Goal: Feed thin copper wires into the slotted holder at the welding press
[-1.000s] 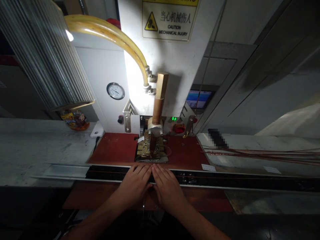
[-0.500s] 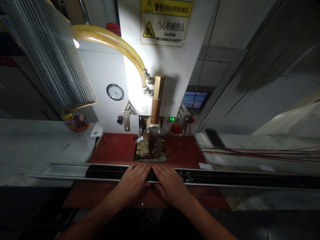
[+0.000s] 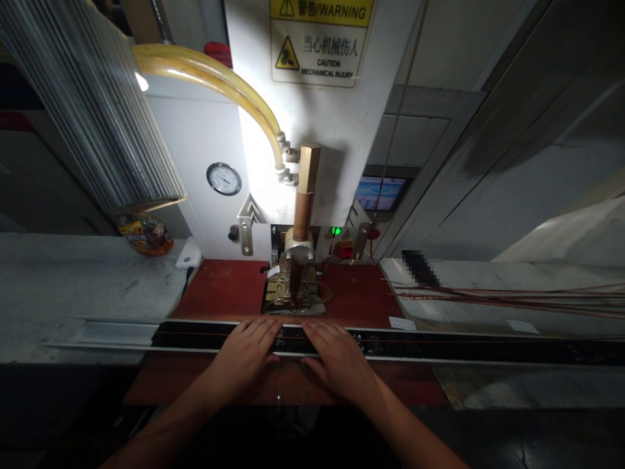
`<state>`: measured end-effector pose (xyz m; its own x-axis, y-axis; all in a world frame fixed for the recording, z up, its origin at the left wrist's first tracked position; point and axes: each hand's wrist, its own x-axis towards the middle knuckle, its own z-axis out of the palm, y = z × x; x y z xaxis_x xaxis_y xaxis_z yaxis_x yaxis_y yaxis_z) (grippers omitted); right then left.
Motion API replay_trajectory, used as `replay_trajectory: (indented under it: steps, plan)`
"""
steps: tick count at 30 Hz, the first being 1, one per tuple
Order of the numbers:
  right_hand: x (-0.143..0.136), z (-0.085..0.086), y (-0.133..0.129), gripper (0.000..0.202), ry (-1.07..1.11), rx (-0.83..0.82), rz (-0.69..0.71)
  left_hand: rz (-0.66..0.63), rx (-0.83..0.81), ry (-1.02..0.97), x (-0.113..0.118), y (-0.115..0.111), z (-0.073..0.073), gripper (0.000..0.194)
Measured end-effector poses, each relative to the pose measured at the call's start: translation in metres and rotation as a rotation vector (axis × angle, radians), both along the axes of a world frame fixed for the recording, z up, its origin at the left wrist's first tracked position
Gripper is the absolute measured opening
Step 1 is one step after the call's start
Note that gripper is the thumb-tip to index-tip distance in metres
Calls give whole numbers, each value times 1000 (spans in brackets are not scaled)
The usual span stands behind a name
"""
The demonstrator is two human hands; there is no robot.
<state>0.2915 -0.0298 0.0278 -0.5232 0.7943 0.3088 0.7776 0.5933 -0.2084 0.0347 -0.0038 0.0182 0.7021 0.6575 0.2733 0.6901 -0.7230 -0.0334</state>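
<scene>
A long metal channel (image 3: 117, 332) with a black lining and a thin copper-coloured wire lies across the red board (image 3: 224, 293). My left hand (image 3: 249, 348) rests over the channel, fingers across it and thumb at its near edge, closed on it. To its right, my right hand (image 3: 334, 352) holds the channel in the same way, with a gap between the two hands. Just behind them stands a brass-coloured fixture (image 3: 293, 286) under the copper electrode (image 3: 303, 215) of the machine.
Copper rods (image 3: 488, 299) and a paper label (image 3: 402, 323) lie at the right. A bottle (image 3: 146, 234) and a white box (image 3: 188, 254) stand at the left. A ribbed metal piece (image 3: 107, 111) hangs at the upper left. Yellow hoses (image 3: 219, 75) reach the electrode.
My left hand and the channel have shifted left, opening a gap between my hands. My right hand has stayed nearly in place.
</scene>
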Motion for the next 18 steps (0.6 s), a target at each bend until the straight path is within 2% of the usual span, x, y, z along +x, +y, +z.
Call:
replay_trajectory:
  steps: [10, 18]
  plan:
    - [-16, -3, 2, 57, 0, -1, 58, 26, -19, -4, -20, -3, 3, 45]
    - [-21, -9, 0, 56, -3, 4, 44, 49, -108, -30, -11, -8, 20, 55]
